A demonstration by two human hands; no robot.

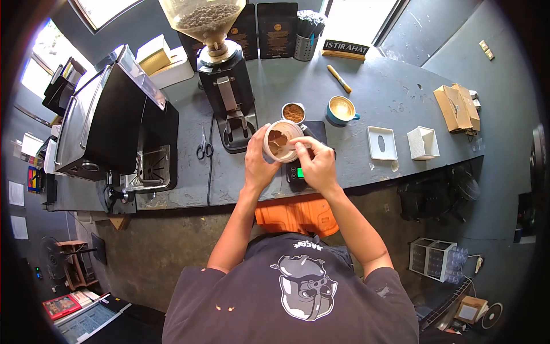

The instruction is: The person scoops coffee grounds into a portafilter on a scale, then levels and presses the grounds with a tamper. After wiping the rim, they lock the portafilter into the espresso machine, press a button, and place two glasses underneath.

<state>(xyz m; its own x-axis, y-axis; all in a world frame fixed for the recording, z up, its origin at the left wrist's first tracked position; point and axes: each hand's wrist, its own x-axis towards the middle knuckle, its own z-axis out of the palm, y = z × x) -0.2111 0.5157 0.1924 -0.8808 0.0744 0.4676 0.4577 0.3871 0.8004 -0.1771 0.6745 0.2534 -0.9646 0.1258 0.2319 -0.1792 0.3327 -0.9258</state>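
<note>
My left hand [261, 160] is wrapped round a clear plastic tub [271, 153], tilted so that its open mouth faces me. Brown powder clings to the inside of the tub. From the right, my right hand [318, 167] pinches a pale utensil, perhaps a spoon, whose end reaches into the tub; its shape is partly hidden. Below my hands lies a black digital scale [295, 179] with a lit green display. Just beyond the tub is a small round vessel [294, 112] filled with brown grounds.
A coffee grinder [226, 86] and scissors [204, 148] are to the left, with an espresso machine [103, 120] farther over. To the right are a blue cup [341, 110] of milky coffee, a brush-like wooden tool [339, 79], a white lid [382, 143] and box [423, 143].
</note>
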